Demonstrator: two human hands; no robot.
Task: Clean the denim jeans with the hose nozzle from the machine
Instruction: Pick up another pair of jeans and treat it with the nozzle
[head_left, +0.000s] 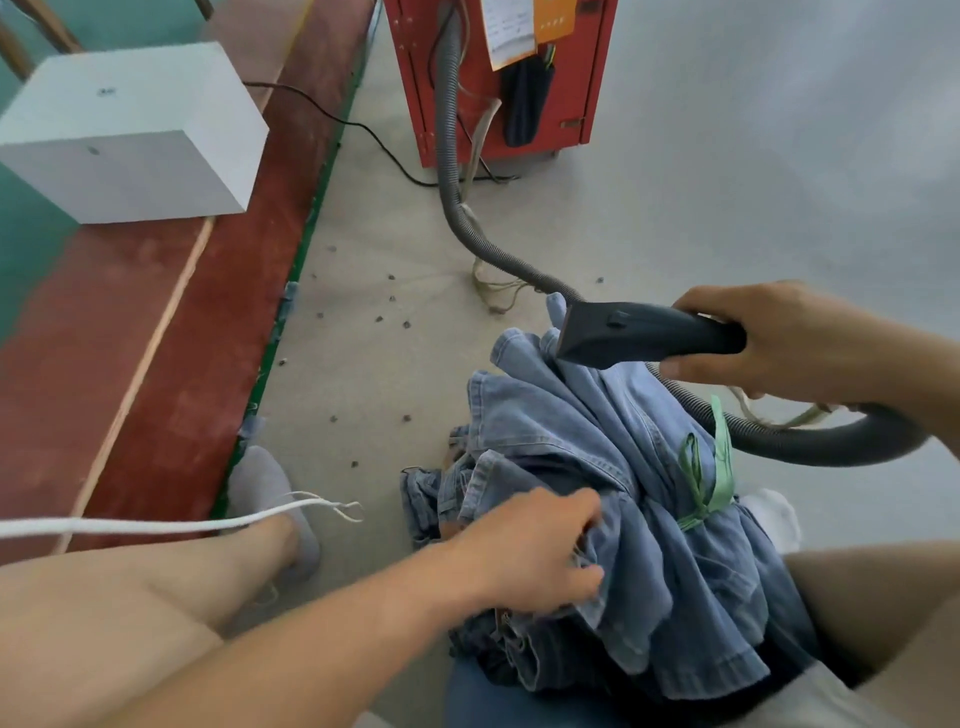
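Observation:
A pile of light blue denim jeans (582, 447) lies bunched between my legs, tied with a green ribbon (719, 478). My left hand (530, 551) grips a fold of the denim at the pile's near side. My right hand (774, 338) holds the dark hose nozzle (639, 335) by its handle, its flat mouth pointing left just above the top of the jeans. A grey ribbed hose (452, 171) runs from the nozzle across the floor up into the red machine (571, 78) at the top centre.
A white box (130, 135) sits on a red platform (208, 322) at left. A black cable (363, 130) crosses the grey floor, which holds small bits of debris. A white cord (182, 522) hangs over my left leg. My feet wear socks.

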